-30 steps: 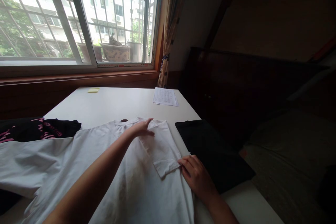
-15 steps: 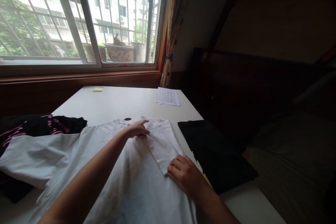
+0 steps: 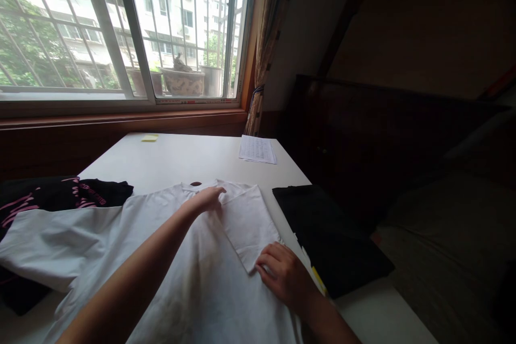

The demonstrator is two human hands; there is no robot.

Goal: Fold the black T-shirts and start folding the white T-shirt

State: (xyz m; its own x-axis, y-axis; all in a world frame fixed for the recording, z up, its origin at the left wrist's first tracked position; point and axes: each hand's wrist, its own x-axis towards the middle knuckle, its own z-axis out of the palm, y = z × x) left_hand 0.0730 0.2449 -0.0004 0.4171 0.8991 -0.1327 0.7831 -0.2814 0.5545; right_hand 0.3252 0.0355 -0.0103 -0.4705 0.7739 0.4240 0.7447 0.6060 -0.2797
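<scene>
A white T-shirt (image 3: 193, 274) lies spread across the table, with its right side and sleeve (image 3: 245, 220) folded inward over the front. Near the collar, my left hand (image 3: 207, 200) is closed on the fabric at the edge of the fold, its lower fingers partly hidden. My right hand (image 3: 282, 274) rests on the right edge of the shirt beside the sleeve's hem, fingers loosely bent and a little apart. The shirt's other sleeve (image 3: 60, 242) stretches out flat to the left.
Black clothing with pink print (image 3: 52, 193) lies at the left, partly under the white sleeve. A folded black cloth (image 3: 326, 236) is at the right edge of the white table (image 3: 189, 156). Papers (image 3: 258, 149) and a yellow sticky note (image 3: 149, 138) lie near the window.
My left hand has drawn slightly back to the left and its fingers point more downward. My right hand has shifted slightly down along the sleeve's hem. The folded sleeve looks flatter.
</scene>
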